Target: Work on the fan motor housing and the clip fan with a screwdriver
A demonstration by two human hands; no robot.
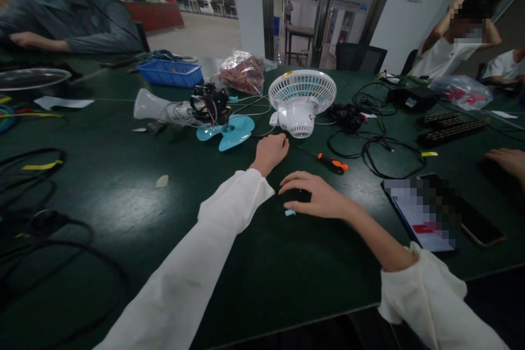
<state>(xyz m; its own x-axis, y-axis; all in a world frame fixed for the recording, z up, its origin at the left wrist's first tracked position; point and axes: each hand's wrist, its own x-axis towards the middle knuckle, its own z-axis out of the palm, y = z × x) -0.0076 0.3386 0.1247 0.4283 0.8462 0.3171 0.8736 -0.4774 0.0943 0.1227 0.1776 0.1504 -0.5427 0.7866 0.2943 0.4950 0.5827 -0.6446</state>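
Observation:
My left hand (270, 152) reaches forward with its fingers curled, just in front of the white fan head (301, 120). What those fingers hold, if anything, is hidden. My right hand (315, 196) is over the table with thumb and fingers apart, holding nothing. By its thumb lies a small light-blue piece (290, 212). An orange-and-black screwdriver (333, 164) rests beyond my right hand, its shaft pointing toward the left one. To the left, a light-blue fan blade (227, 130) sits against a dark motor with wires (211, 104), which joins a pale grey stand (150, 106).
Along the back are a blue tray (170, 72) and a clear plastic bag (243, 72). Black cables (373, 156) coil at right, near a tablet (414, 213) and a phone (471, 219). More cables (36, 219) lie at left. Other people sit around the green table (262, 279).

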